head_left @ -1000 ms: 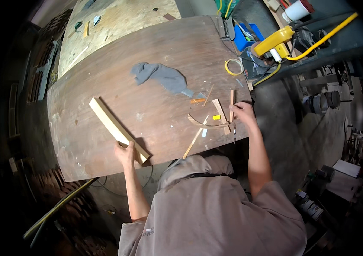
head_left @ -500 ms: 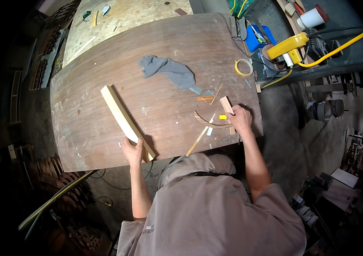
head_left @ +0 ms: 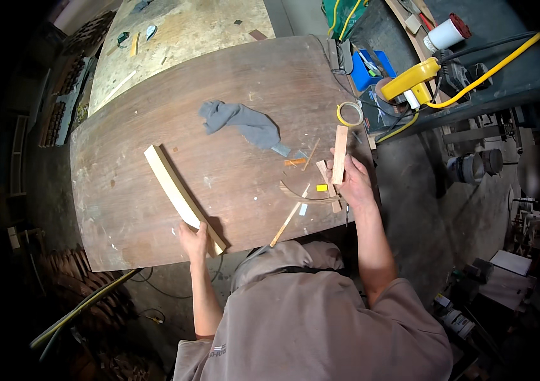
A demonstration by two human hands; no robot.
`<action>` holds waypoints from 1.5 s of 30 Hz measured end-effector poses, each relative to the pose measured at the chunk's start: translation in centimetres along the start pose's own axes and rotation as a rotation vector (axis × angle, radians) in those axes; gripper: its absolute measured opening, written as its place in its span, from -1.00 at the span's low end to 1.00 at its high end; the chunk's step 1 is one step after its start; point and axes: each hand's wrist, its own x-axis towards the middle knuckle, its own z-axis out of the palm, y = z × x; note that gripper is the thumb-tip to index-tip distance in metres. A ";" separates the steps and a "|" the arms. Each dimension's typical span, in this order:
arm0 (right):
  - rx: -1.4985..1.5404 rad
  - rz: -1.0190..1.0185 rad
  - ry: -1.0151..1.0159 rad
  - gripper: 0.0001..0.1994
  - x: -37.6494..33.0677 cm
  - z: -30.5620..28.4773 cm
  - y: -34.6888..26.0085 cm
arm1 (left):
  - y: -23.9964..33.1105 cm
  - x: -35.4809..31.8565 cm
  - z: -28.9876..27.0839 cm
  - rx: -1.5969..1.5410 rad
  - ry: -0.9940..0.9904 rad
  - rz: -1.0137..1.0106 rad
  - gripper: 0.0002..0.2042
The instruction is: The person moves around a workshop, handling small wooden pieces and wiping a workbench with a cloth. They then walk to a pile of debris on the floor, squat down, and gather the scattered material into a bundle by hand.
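On a dark brown wooden tabletop [head_left: 232,95] lies a long pale wooden strip [head_left: 175,187], running diagonally. My left hand [head_left: 194,240] grips its near end at the table's front edge. My right hand [head_left: 354,181] holds a short flat piece of wood [head_left: 340,145] upright-ish near the table's right edge. Beside that hand lie a thin curved sliver of wood [head_left: 298,198], another small wood piece [head_left: 327,181], thin sticks [head_left: 288,219] and small yellow and orange bits.
A crumpled grey rag [head_left: 241,122] lies mid-table, a roll of yellow tape [head_left: 349,115] at the right edge. A yellow power tool [head_left: 409,79], yellow cable and blue box sit on the bench at right. A lighter plywood bench [head_left: 181,38] stands behind.
My right hand has picked up the short flat piece of wood and now holds it up. The left hand stays on the long strip's end.
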 end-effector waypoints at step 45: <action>-1.540 -0.399 0.345 -0.73 7.4 -3.6 1.8 | -0.7 0.2 1.2 -0.067 0.005 -0.018 -0.55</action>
